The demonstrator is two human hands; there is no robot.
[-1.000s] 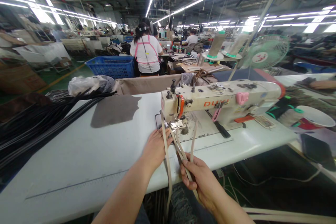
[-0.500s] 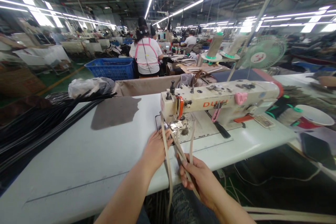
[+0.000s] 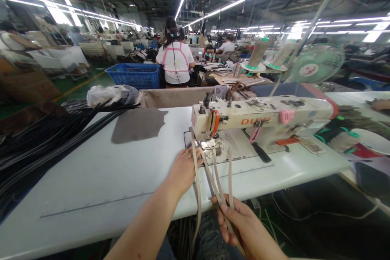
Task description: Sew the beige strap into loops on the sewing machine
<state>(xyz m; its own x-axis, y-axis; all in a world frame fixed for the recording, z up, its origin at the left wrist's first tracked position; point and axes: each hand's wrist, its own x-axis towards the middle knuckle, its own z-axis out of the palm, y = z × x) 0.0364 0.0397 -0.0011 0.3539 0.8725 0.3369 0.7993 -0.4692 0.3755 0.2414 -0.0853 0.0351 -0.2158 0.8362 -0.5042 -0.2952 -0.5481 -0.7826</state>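
Note:
A cream sewing machine [image 3: 262, 120] stands on the white table [image 3: 91, 178]. Several beige straps [image 3: 217, 170] run from under its presser foot toward me and hang off the table's front edge. My left hand [image 3: 183, 168] lies flat on the table just left of the needle, fingers stretched out against one strap. My right hand [image 3: 243, 223] is below the table edge, fingers closed around the beige straps, holding them taut.
A pile of long black strips [image 3: 45, 138] covers the table's left side, with a grey fabric piece [image 3: 138, 124] beside it. Thread cones [image 3: 258, 53] and a green fan [image 3: 315, 65] stand behind the machine. A person in white [image 3: 175, 63] sits ahead near a blue crate [image 3: 134, 75].
My right hand has drawn the straps toward me and lower, below the table edge. My left hand stays by the needle. The view shifted slightly.

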